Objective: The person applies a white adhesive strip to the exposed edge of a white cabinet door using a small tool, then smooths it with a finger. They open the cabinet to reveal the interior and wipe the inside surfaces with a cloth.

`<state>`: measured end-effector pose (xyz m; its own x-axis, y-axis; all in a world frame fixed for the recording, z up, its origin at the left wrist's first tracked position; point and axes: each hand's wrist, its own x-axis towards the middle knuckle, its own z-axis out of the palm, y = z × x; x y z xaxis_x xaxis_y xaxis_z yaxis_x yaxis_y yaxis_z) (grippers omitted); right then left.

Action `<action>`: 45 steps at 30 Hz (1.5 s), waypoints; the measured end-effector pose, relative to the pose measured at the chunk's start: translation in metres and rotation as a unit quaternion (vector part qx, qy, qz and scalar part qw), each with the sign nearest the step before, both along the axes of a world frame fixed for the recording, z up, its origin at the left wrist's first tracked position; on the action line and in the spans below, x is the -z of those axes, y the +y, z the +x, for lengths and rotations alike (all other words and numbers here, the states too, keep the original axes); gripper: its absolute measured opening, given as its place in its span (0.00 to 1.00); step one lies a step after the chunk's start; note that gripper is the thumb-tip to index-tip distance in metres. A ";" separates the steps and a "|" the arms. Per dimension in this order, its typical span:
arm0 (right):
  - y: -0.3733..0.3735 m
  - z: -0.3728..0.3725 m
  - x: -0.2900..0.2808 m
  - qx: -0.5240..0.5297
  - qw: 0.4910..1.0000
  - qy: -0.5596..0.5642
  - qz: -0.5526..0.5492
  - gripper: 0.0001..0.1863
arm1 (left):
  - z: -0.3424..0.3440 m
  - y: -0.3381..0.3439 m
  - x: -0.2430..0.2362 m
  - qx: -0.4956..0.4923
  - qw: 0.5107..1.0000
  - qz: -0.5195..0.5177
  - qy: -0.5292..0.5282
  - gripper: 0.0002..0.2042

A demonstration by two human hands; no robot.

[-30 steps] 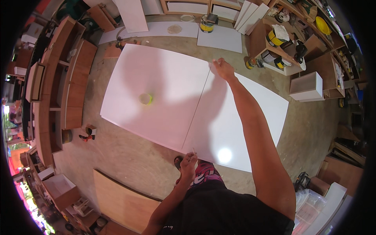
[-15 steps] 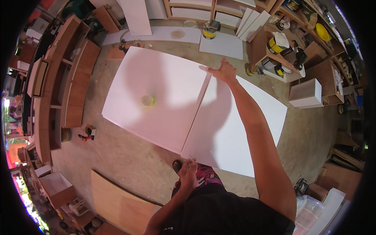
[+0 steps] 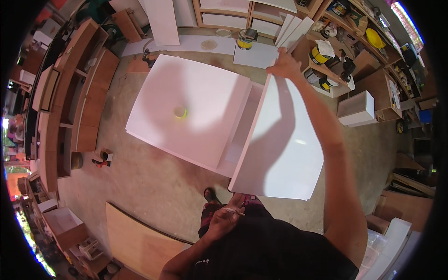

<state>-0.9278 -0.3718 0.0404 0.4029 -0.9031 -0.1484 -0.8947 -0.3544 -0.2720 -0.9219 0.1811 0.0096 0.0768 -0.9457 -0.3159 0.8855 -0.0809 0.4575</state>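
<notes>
The right hand (image 3: 285, 66) has its fingers gripping the far corner of a tilted white panel (image 3: 283, 144), which extends from them toward the body. The left hand's (image 3: 222, 224) fingers pinch a thin stick (image 3: 236, 212). The step appears to be separating panels; next calls for steady support nearer the body.
</notes>
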 end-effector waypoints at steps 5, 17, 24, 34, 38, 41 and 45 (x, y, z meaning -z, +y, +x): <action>-0.020 -0.027 -0.022 -0.036 0.999 0.004 0.017 0.56 | -0.005 0.002 -0.019 0.062 0.994 -0.076 -0.054 0.08; -0.040 -0.088 -0.049 -0.058 0.992 -0.114 -0.008 0.61 | -0.009 -0.005 -0.066 0.169 0.981 -0.100 0.006 0.07; -0.047 -0.176 -0.113 -0.068 0.969 -0.236 0.028 0.57 | 0.026 -0.029 -0.089 0.161 0.978 -0.107 0.080 0.04; -0.030 -0.319 -0.182 0.010 0.926 -0.377 0.032 0.54 | 0.099 -0.038 -0.054 -0.018 0.992 -0.074 -0.103 0.08; -0.021 -0.365 -0.196 0.046 0.922 -0.382 0.038 0.62 | 0.097 -0.052 -0.058 -0.009 0.991 -0.063 -0.121 0.08; 0.002 -0.392 -0.213 0.148 0.918 -0.365 0.046 0.67 | 0.094 -0.063 -0.057 0.009 0.992 -0.054 -0.118 0.08; 0.023 -0.430 -0.224 0.205 0.913 -0.353 0.016 0.72 | 0.090 -0.075 -0.048 0.027 0.993 -0.059 -0.101 0.09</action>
<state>-1.3576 -0.3492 0.2640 0.0381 -0.9992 -0.0111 -0.5473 -0.0116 -0.8369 -0.8314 0.1066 0.0578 0.0754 -0.9798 -0.1854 0.7704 -0.0608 0.6346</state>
